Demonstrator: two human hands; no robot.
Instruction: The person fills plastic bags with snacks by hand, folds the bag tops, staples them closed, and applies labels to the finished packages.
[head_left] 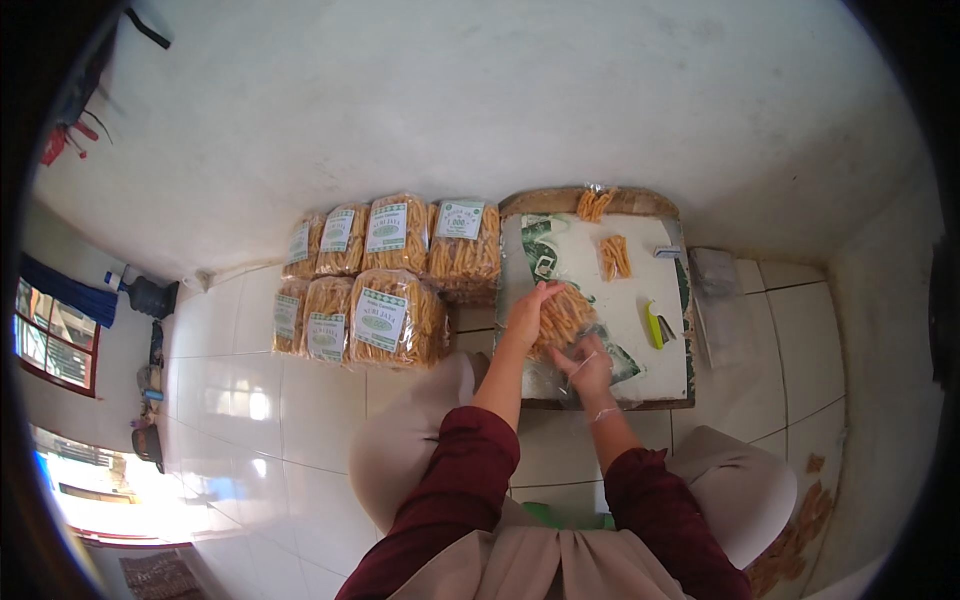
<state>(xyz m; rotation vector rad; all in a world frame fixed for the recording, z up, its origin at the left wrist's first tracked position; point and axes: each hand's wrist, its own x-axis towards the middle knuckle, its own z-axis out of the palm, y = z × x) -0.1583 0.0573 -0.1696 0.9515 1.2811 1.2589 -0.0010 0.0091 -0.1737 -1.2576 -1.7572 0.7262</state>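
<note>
A clear plastic bag of golden-brown snack sticks [567, 312] is tilted over the near part of a low white-topped table. My left hand [527, 314] is closed around its left side. At the bag's lower end, my right hand [588, 367] grips the loose, see-through plastic; its fingertips are partly hidden. To the right of the bag lies a lime-green stapler [655, 325]. A small packet of sticks [614, 258] rests farther back, and another small packet [596, 204] leans at the table's far edge. Beside them is a little staple box [667, 252].
Large filled bags [393, 318] with paper labels stand in two rows left of the table [625, 228]. Flat clear plastic bags [720, 310] lie on the tiled floor to its right. A white wall [520, 90] rises behind. My bent knees flank the near side.
</note>
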